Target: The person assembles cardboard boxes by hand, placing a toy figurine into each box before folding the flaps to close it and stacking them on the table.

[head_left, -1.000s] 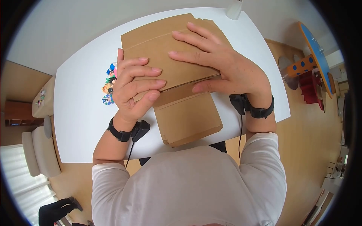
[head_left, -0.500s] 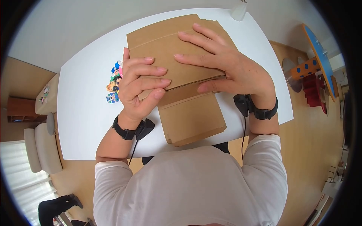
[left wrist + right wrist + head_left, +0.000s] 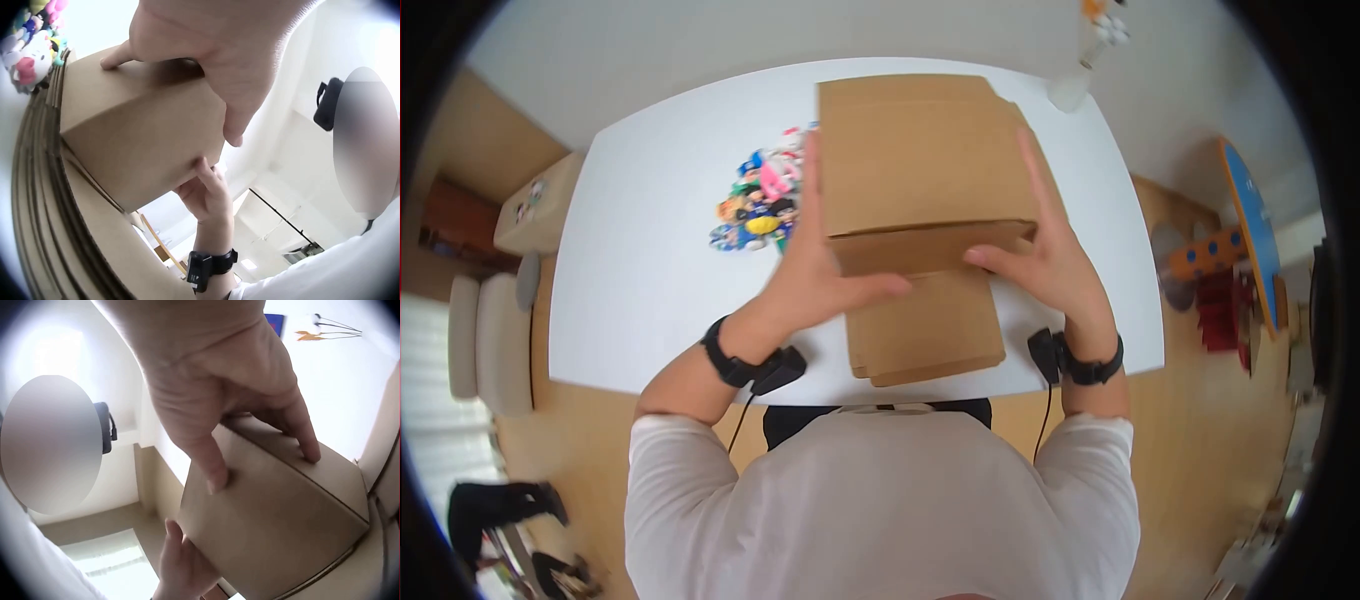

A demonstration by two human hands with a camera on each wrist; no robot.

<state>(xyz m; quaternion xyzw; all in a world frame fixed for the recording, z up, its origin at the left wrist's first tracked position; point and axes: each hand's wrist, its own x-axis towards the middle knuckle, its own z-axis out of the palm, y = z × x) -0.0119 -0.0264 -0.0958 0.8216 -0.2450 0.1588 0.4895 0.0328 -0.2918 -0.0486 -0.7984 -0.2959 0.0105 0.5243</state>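
Note:
A brown cardboard box (image 3: 925, 160) stands on a stack of flattened cardboard (image 3: 925, 335) whose near end sticks out towards the person. Along the box's left side lie the straight fingers of my left hand (image 3: 805, 275), its thumb stretched out by the front face. My right hand (image 3: 1050, 255) grips the right front corner. In the right wrist view its thumb (image 3: 215, 478) presses the front face while its fingers (image 3: 306, 447) touch the side. The layered edges of the cardboard stack (image 3: 47, 187) show under the box in the left wrist view.
Several small colourful toy figures (image 3: 760, 205) crowd together left of the box on the white table (image 3: 650, 290). A white vase (image 3: 1068, 90) with flowers stands at the far right corner. Beyond the right edge is a blue-topped round table (image 3: 1250, 235).
Both hands have left the top of the box and now lie at its two sides. More of the toy figures shows. The head view has shifted, with the box farther right in it.

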